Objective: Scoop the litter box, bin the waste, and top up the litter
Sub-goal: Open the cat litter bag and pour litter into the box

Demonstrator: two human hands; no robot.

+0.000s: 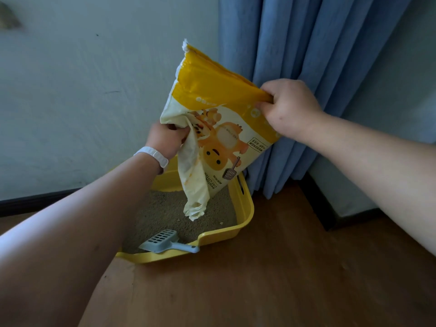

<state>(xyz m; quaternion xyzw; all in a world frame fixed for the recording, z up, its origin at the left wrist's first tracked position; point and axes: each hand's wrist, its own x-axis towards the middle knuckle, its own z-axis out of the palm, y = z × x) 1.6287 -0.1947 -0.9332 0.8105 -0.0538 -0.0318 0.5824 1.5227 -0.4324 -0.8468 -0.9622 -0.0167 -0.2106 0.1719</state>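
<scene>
A yellow and cream litter bag [219, 119] with a cartoon cat print hangs upside down over the yellow litter box [245, 208]. My left hand [165, 140], with a white wristband, grips the bag's crumpled left side. My right hand [287, 107] pinches its upper right corner. The bag's open mouth droops just above the beige litter [160, 208] in the box. No litter is visibly falling. A pale blue slotted scoop [165, 241] rests on the litter, its handle lying over the box's near rim.
The litter box stands on a wooden floor [271, 279] against a pale wall [82, 90]. Blue curtains [306, 43] hang behind the bag and reach the floor right of the box. A dark skirting board [35, 201] runs along the wall.
</scene>
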